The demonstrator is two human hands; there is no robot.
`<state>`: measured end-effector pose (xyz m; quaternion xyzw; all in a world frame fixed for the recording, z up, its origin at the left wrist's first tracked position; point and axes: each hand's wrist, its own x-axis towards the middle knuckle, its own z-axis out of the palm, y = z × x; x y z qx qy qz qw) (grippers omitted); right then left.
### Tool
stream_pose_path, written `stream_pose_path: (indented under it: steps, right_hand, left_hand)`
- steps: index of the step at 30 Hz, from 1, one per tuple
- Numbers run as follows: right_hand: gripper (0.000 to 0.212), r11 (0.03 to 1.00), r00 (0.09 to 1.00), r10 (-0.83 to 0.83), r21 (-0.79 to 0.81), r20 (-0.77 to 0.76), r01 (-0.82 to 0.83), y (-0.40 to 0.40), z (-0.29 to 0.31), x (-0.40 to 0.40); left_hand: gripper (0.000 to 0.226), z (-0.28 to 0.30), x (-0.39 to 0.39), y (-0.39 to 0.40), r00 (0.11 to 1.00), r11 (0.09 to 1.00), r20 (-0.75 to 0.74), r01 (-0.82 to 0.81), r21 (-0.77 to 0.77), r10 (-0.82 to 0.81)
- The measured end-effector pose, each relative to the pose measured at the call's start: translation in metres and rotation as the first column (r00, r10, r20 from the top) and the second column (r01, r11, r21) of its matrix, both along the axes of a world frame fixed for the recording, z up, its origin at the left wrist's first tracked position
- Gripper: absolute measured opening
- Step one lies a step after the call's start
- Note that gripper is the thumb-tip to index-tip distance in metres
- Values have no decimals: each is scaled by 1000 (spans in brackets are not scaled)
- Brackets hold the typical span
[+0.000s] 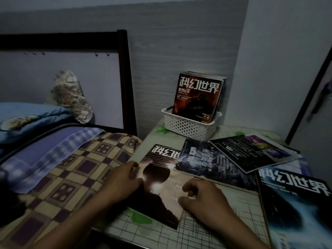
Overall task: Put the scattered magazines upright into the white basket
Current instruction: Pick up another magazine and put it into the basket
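Observation:
A white perforated basket (188, 127) stands at the back of the small table, with several magazines upright in it, a red-covered one (196, 95) in front. Several more magazines lie flat on the table. My left hand (124, 180) rests on the left edge of a dark-covered magazine (161, 178), fingers curled at its edge. My right hand (203, 196) lies on its right side with fingers bent. A dark blue magazine (206, 162), a black and purple one (251, 151) and a blue one (298, 209) lie to the right.
The table (206, 229) has a white cloth with a green grid pattern. A bed with a checked quilt (68, 177), a blue pillow (30, 114) and a dark headboard (124, 69) adjoins it on the left. Grey walls stand behind and to the right.

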<state>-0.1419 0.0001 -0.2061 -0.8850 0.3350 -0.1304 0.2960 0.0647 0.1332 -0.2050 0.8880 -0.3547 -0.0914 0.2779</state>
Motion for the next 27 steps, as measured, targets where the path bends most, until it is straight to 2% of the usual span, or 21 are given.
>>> stream_pose_path:
  steps: [2, 3, 5, 6, 7, 8, 10, 12, 15, 16, 18, 20, 23, 27]
  right_hand:
    - [39, 1000, 1000, 15, -13, -1, -15, 2, -2, 0]
    - [40, 1000, 1000, 14, -12, 1, -14, 2, -2, 0]
    - [41, 1000, 1000, 25, 19, 12, -25, 1, -2, -1]
    - [40, 998, 999, 33, 47, 23, -34, -1, -2, -2]
    - [36, 996, 999, 38, 78, 38, -41, -2, -2, -2]
    - [29, 994, 998, 36, 106, 57, -42, -5, -3, -2]
    - [14, 983, 993, 5, 180, 120, -27, -10, -7, -1]
    - [23, 946, 976, -45, 323, 215, -28, -11, -6, 5]
    - [44, 786, 910, -64, 583, 409, -207, -7, 4, 26]
    - [41, 756, 870, -48, 587, 491, -290, -5, 12, 35]
    - [29, 754, 767, -5, 506, 642, -419, -1, 30, 51]
    - [24, 793, 691, -4, 423, 723, -439, -3, 46, 61]
    - [26, 882, 674, -6, 322, 738, -344, -17, 57, 61]
    - [30, 952, 738, -16, 236, 674, -194, -45, 55, 54]
  left_hand:
    - [35, 6, 5, -3, 976, 989, -216, -30, -142, -2]
    - [30, 13, 8, -5, 934, 972, -358, -93, -214, 10]
    - [27, 22, 17, -7, 804, 958, -594, -171, -230, 1]
    - [26, 22, 18, -6, 751, 961, -659, -153, -228, -37]
    - [23, 20, 15, -4, 741, 962, -668, -125, -242, -72]
    - [18, 20, 12, -2, 763, 955, -641, -118, -272, -88]
    - [16, 15, 6, 10, 864, 899, -489, -114, -424, -121]
    - [14, 19, 4, 30, 931, 825, -331, -62, -562, -155]
    - [26, 33, 15, 55, 951, 731, -281, -99, -675, -131]
    - [29, 37, 19, 61, 953, 701, -265, -90, -708, -145]
    - [30, 49, 26, 66, 950, 654, -213, -12, -757, -229]
    - [37, 58, 32, 61, 939, 633, -152, 84, -770, -309]
    - [33, 55, 37, 33, 946, 650, -69, 163, -742, -316]
    - [21, 30, 44, -23, 977, 735, -47, 123, -667, -207]
